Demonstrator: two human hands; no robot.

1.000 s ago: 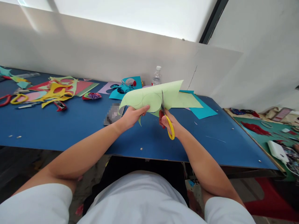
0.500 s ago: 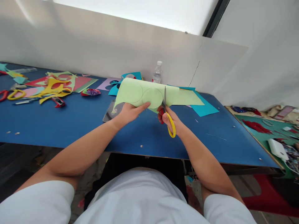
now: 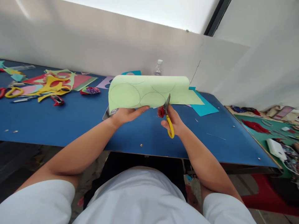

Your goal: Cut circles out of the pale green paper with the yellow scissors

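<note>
A pale green sheet of paper [image 3: 149,85] with several circles drawn on it curves up over the table. My left hand [image 3: 128,114] grips its lower edge, thumb along the near side and fingers hidden behind the sheet. My right hand [image 3: 174,119] holds scissors [image 3: 170,124] with yellow and red handles, closed around the grips. The scissors' blades point up at the paper, beside the edge of a drawn circle. Behind the sheet, the right part of the paper lies over blue paper [image 3: 204,107].
On the blue table [image 3: 70,124], paper scraps [image 3: 56,85], yellow-handled scissors [image 3: 14,92] and a small patterned bundle [image 3: 90,90] lie left. A water bottle [image 3: 158,67] stands by the wall. A dark flat device [image 3: 106,114] is partly under the paper. A green-topped table [image 3: 254,127] adjoins at right.
The green paper has turned and bulged toward me, showing more drawn circles and covering more of the bottle. The scissors have shifted slightly, their blades tilting right. My right thumb has moved out from the handle.
</note>
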